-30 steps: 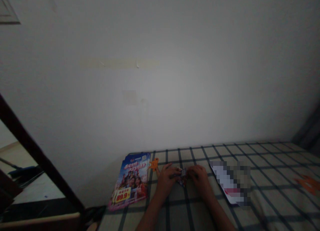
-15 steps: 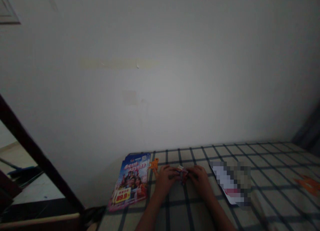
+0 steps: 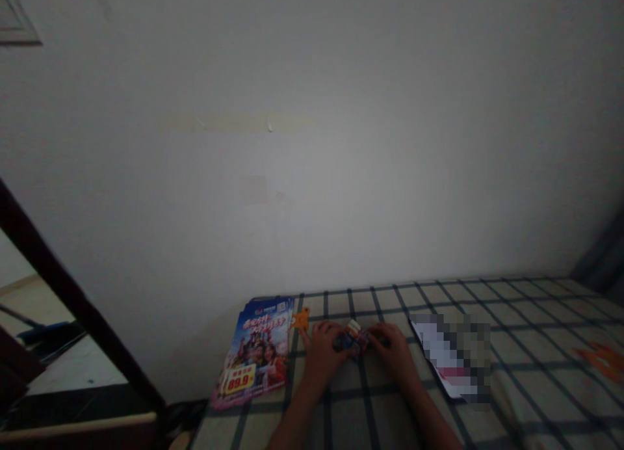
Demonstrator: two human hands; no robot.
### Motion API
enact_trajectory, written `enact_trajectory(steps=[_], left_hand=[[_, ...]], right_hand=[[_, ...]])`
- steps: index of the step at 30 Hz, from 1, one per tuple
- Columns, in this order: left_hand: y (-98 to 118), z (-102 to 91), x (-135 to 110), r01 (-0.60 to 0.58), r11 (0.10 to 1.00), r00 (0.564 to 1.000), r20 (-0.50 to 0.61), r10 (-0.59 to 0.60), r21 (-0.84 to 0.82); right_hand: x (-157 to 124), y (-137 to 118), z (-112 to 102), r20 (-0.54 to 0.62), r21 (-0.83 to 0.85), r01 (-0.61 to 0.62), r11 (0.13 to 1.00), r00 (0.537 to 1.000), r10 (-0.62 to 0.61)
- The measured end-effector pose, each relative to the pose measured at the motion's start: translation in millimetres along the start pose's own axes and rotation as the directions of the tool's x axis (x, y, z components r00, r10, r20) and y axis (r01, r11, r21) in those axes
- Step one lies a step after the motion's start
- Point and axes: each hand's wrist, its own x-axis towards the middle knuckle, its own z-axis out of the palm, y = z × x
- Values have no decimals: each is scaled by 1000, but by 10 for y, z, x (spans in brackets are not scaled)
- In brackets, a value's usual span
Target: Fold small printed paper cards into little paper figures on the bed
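Note:
Between my two hands is a small folded piece of printed paper, coloured red, blue and white, held low over the checked cloth. My left hand pinches its left side, thumb toward the middle. On the opposite side, my right hand grips the paper's right edge with bent fingers. The exact shape of the folds is too small and dim to make out. Left of my left hand lies a stack of glossy flyers, the top one blue and pink with a yellow price box.
A checked cloth covers the surface up to the white wall. Right of my hands lies a flat, dark-edged item, partly blurred out. Orange printed figures show on the cloth. A dark slanted bar stands at the left.
My hands have shifted slightly on the folded paper, and more of its white and printed surface shows between them. The flyers and the flat item stay put.

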Motion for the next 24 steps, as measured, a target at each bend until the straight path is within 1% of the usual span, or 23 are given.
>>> enact_trajectory(steps=[6,12,15,19,24], left_hand=[[-54,19,29,41,999,998,-45,-43,-28],[-111,53,65,45,994,996,-78,-54,-104],[-110,59,70,56,989,992,-104,-71,-137],[-106,44,68,37,987,989,-137,-60,-158],[-91,17,71,51,983,989,-126,-74,-177]], right_hand=[[17,-18,-50,-17,87,-23,996,1000,24],[6,-15,-75,13,134,-44,990,999,42],[-3,-30,-63,-3,110,-44,993,999,44],[-7,-51,-46,-1,57,-19,998,1000,19],[-1,-33,-59,38,66,-27,997,999,25]])
